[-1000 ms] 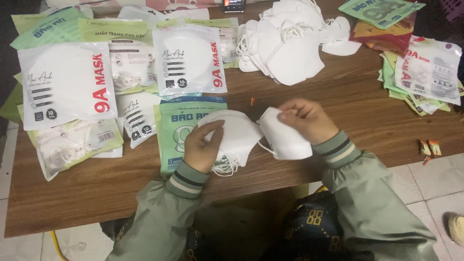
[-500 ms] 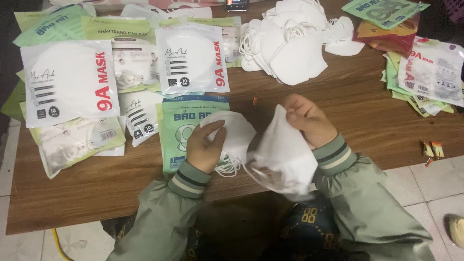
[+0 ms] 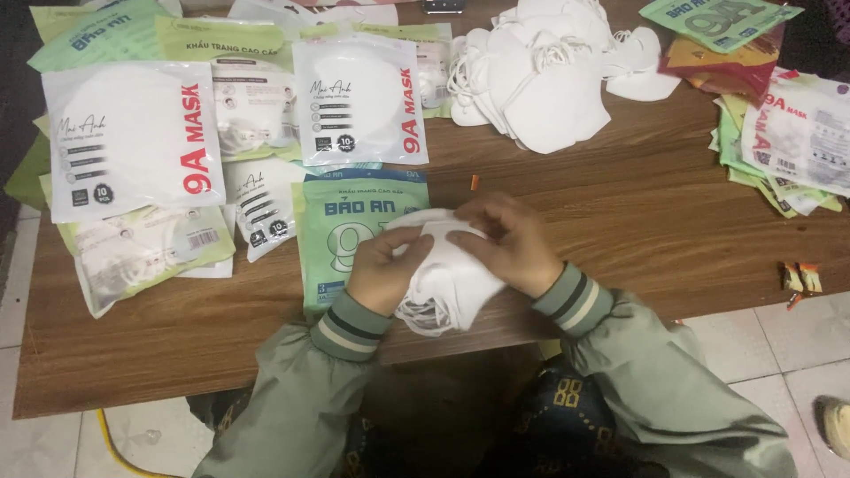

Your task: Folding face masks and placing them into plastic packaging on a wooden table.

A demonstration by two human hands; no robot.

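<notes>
My left hand (image 3: 382,268) and my right hand (image 3: 506,241) both grip a stack of white face masks (image 3: 443,279) over the near edge of the wooden table (image 3: 637,212). The masks are pressed together, with their ear loops hanging below the stack. A green and white mask bag (image 3: 341,221) lies flat on the table just behind and left of my left hand. Both sleeves are grey-green with striped cuffs.
A loose pile of white masks (image 3: 544,75) sits at the back centre. Filled white mask packets (image 3: 128,137) (image 3: 359,97) and green ones lie at the left. More packets (image 3: 792,133) are stacked at the right edge. Small orange wrappers (image 3: 799,278) lie on the table's right near corner.
My right hand has brought the mask it held apart back onto the stack in my left hand. Both hands now close on the masks together.
</notes>
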